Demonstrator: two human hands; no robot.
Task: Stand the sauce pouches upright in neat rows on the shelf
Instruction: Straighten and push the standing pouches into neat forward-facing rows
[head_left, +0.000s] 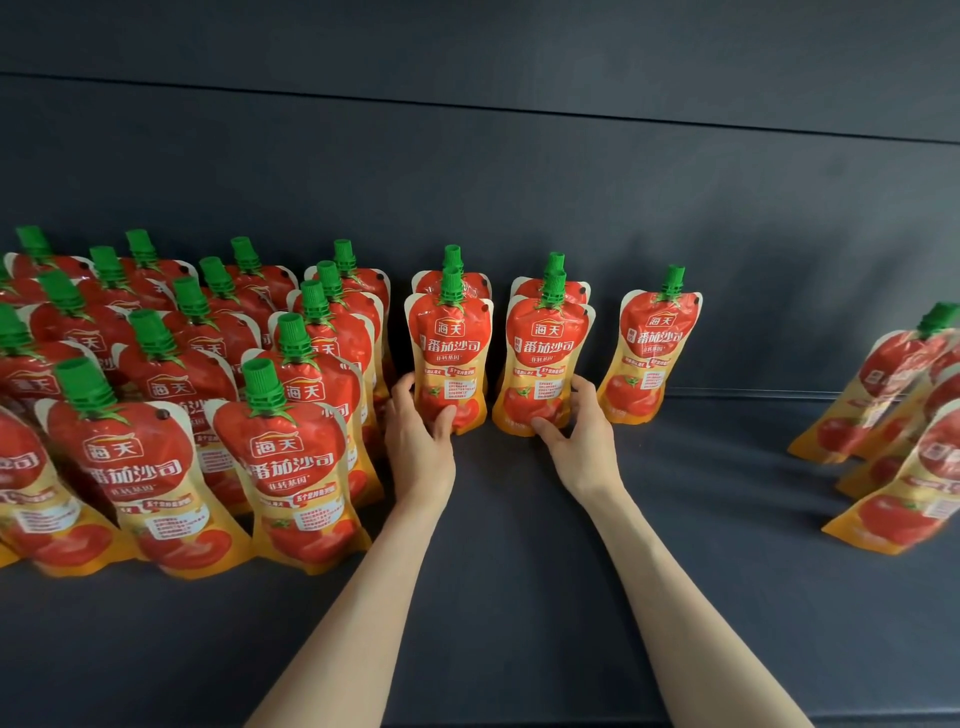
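A dark grey shelf (519, 597) runs below a dark back panel (519, 182). On its left side a block of tomato sauce pouches (291, 467) stands in rows. Each pouch is red above and orange below, pictures a tomato, and is topped by a green screw cap (260, 384). The labels read 海天 in a badge, then 番茄沙司 in large white characters with 非转基因 beneath; the finer print cannot be read.

Near the middle are two short rows, each two deep. The left hand (421, 431) grips the lower part of the left front pouch (451, 343), thumb on its face and fingers curled round its left edge. The right hand (576, 431) grips the right front pouch (545, 353), thumb across the bottom front and fingers at its right edge. Both pouches stand upright on the shelf, each just in front of a rear pouch (470, 286).

A single pouch (652, 353) stands just to their right, slightly tilted. At the far right a cluster of pouches (893, 395) leans, blurred.
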